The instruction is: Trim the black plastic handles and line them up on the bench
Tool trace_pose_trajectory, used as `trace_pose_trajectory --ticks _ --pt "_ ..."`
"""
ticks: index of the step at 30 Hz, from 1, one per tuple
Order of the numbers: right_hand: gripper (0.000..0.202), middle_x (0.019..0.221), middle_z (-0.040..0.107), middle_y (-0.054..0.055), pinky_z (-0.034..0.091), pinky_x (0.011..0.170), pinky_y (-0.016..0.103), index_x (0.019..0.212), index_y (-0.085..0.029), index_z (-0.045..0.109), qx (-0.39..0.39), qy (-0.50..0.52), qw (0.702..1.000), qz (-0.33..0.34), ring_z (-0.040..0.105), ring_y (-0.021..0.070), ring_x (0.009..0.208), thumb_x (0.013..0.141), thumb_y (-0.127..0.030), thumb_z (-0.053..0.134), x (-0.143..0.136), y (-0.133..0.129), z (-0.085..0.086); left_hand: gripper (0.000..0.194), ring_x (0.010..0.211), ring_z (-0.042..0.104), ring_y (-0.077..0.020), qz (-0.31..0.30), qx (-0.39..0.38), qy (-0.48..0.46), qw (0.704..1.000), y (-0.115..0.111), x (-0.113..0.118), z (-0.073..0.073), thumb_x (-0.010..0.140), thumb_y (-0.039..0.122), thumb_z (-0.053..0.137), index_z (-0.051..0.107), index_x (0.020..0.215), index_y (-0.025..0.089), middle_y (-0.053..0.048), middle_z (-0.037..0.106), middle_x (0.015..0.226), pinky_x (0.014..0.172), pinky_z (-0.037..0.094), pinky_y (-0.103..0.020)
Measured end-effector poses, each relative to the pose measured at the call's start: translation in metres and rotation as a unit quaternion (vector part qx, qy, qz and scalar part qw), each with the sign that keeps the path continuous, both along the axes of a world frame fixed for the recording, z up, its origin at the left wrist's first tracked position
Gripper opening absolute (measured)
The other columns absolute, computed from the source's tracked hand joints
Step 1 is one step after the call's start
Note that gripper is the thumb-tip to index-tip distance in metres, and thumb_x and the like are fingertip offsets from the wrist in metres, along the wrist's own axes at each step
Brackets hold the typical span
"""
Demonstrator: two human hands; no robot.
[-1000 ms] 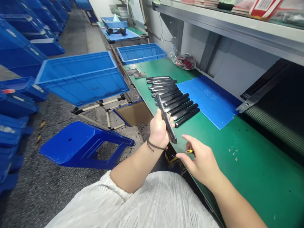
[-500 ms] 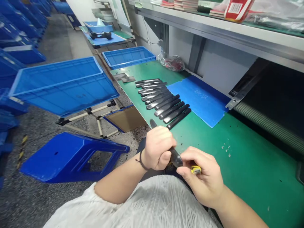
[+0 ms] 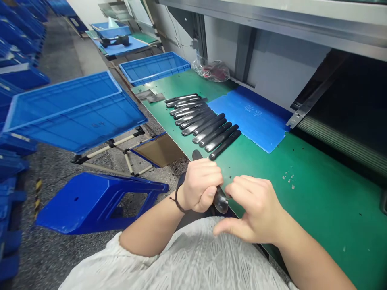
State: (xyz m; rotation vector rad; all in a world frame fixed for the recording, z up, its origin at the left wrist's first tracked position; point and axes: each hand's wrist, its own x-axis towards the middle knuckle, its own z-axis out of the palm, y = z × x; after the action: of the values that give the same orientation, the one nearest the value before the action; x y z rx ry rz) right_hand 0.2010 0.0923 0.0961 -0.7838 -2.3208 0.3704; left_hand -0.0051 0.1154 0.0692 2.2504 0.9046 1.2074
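Observation:
My left hand (image 3: pixel 202 185) is wrapped round the middle of a black, glossy, handle-shaped piece (image 3: pixel 221 202), whose ends stick out above and below the fist. Beside its lower end, my right hand (image 3: pixel 256 209) has its fingers curled round a tool that is mostly hidden; a thin metal tip (image 3: pixel 226 199) touches the black piece. The right thumb is stretched out away from the fingers. Several similar black pieces (image 3: pixel 208 121) lie side by side in a slanting row on the green table (image 3: pixel 317 209), beyond my hands.
A blue sheet (image 3: pixel 254 117) lies right of the row. Blue bins (image 3: pixel 66 108) stand at the left, above a blue stool (image 3: pixel 78 201). Flat grey pieces (image 3: pixel 155 97) and a clear plastic bag (image 3: pixel 216 71) lie farther back. A metal shelf (image 3: pixel 272 24) overhangs the table.
My right thumb has swung down and away from the black piece. The yellow part seen earlier in my right hand is now hidden. The view has shifted slightly.

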Motion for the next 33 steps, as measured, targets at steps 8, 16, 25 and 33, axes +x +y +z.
trace_pose_trajectory --ticks 8,16,25,33 --pt "0.063 0.064 0.04 -0.002 0.017 0.058 0.032 0.066 -0.02 0.049 0.091 -0.021 0.995 -0.029 0.025 0.0135 0.06 0.107 -0.066 0.039 0.002 -0.001 0.002 0.045 0.051 0.032 -0.0195 0.027 0.038 0.003 0.999 -0.006 0.006 -0.002 0.1 0.043 0.033 0.05 0.062 0.024 -0.003 0.045 0.054 0.062 0.023 -0.038" --pt "0.052 0.061 0.042 0.0 0.014 0.06 0.035 0.072 -0.019 0.059 0.281 -0.013 0.95 -0.132 0.026 0.0166 0.064 0.109 -0.054 0.046 -0.002 -0.001 -0.006 0.046 0.056 0.039 -0.0165 0.106 0.016 -0.063 0.992 -0.02 0.023 -0.007 0.109 0.038 0.025 0.044 0.07 0.022 0.0 0.046 0.06 0.062 0.031 -0.035" --pt "0.049 0.058 0.035 -0.002 0.015 0.059 0.034 0.065 -0.02 0.047 0.27 0.021 0.949 -0.162 0.023 0.0152 0.062 0.107 -0.044 0.055 0.004 0.013 -0.019 0.058 0.059 0.045 -0.0137 -0.054 -0.322 -0.201 0.923 -0.03 0.038 -0.021 0.109 0.062 0.022 0.052 0.084 0.019 0.0 0.05 0.068 0.058 0.037 -0.028" --pt "0.021 0.072 0.051 -0.002 0.031 0.063 0.027 0.095 -0.018 0.06 0.041 0.107 0.993 -0.04 0.041 0.0119 0.065 0.103 -0.038 0.063 0.029 0.027 0.002 0.053 0.057 0.039 -0.0115 -0.076 -0.29 -0.213 0.93 -0.027 0.026 -0.018 0.11 0.056 0.035 0.05 0.076 0.018 0.001 0.045 0.065 0.056 0.032 -0.028"
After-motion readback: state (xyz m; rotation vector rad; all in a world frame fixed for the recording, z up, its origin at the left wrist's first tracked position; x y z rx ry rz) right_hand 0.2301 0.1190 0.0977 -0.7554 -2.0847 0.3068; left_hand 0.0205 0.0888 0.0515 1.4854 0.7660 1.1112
